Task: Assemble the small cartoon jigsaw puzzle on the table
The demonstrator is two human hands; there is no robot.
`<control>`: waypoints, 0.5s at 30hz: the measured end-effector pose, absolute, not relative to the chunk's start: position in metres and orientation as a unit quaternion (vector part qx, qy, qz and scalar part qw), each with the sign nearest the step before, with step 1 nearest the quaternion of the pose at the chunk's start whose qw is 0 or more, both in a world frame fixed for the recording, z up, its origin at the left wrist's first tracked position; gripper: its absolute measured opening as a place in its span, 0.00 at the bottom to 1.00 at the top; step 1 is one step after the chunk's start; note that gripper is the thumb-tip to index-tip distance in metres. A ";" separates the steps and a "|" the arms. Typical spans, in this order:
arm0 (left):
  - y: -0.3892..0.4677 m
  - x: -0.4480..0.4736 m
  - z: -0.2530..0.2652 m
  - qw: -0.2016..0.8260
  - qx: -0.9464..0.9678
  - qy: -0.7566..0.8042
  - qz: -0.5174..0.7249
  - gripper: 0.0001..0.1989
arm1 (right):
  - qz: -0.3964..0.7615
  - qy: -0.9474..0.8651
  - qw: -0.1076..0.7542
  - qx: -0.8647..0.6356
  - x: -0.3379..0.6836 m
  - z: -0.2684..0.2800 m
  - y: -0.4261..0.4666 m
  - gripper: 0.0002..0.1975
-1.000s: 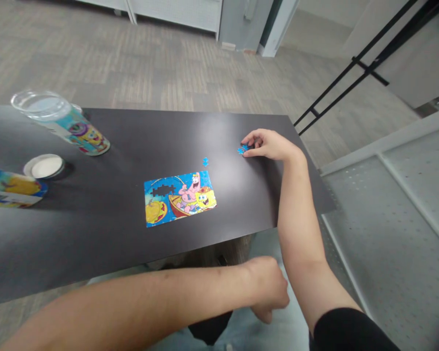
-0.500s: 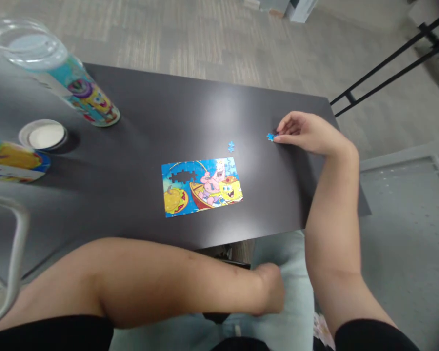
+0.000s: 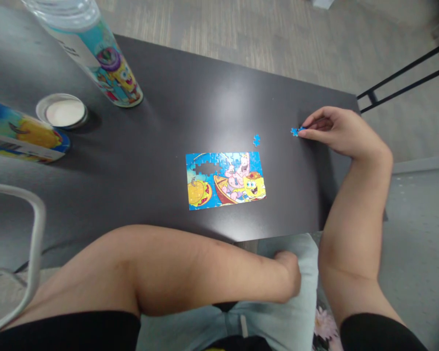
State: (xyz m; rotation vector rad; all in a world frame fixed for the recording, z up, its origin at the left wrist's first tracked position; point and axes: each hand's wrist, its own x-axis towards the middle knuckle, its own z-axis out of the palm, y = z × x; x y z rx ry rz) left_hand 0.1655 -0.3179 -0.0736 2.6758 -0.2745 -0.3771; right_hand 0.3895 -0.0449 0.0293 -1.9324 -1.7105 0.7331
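Observation:
My right hand [image 3: 334, 130] is closed at the table's right side, thumb and fingertips pinching blue jigsaw pieces [image 3: 294, 132]. The fingers partly cover these pieces, which are low over or touching the tabletop. To their left, a loose blue piece [image 3: 256, 141] lies apart from the jigsaw puzzle [image 3: 237, 187]. That puzzle shows cartoon characters in a boat and a burger, with a dark gap at its upper left. My left hand [image 3: 289, 277] rests on my lap in front of the table edge, its fingers turned out of sight.
A tall clear-topped cartoon tube [image 3: 113, 73] stands at the table's back left. Near it are a round white lid [image 3: 64, 112] and a second printed tube [image 3: 25, 131]. A pale curved bar [image 3: 36, 234] is at the lower left. Black rails [image 3: 406, 75] extend beyond the table's right end.
The camera view has shifted, so the table and everything on it appear farther right. My right hand still pinches the blue pieces; my left hand stays on my lap.

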 end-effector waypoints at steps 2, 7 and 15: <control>-0.316 0.167 -0.074 0.216 0.961 -0.102 -0.143 0.17 | 0.287 -0.613 0.248 -0.693 0.386 0.030 -0.045 0.25; -0.313 0.171 -0.075 0.226 0.956 -0.101 -0.156 0.15 | 0.301 -0.634 0.297 -0.648 0.369 0.035 -0.046 0.15; -0.322 0.183 -0.083 0.231 0.967 0.013 -0.107 0.16 | 0.350 -0.740 0.300 -0.489 0.259 0.031 -0.054 0.14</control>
